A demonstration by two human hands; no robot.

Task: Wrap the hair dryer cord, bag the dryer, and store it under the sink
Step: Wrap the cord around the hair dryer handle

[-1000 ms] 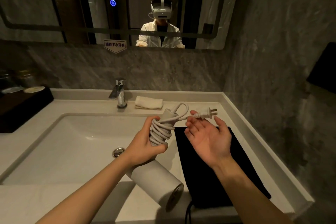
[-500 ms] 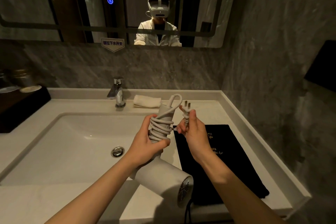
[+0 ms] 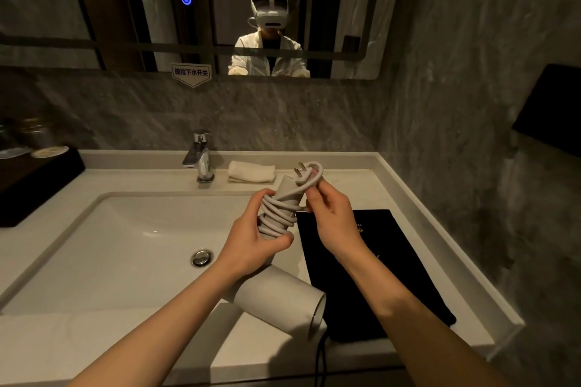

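A white hair dryer (image 3: 276, 298) hangs over the sink's right edge, barrel toward me and handle pointing up. Its white cord (image 3: 276, 214) is coiled several times around the handle. My left hand (image 3: 251, 245) grips the handle over the coils. My right hand (image 3: 333, 217) pinches the cord's end just below the plug (image 3: 302, 173), which sits at the handle's tip inside a small loop. A flat black bag (image 3: 377, 264) lies on the counter right of the sink, under my right wrist.
A white basin (image 3: 103, 248) with a chrome drain (image 3: 201, 258) and faucet (image 3: 201, 157) fills the left. A folded white towel (image 3: 251, 171) lies behind. A dark tray (image 3: 31, 179) with cups sits far left. Grey stone wall is close on the right.
My right hand closed on the cord end and carried the plug from the right up to the handle's tip, forming a loop. The dryer barrel tilted slightly.
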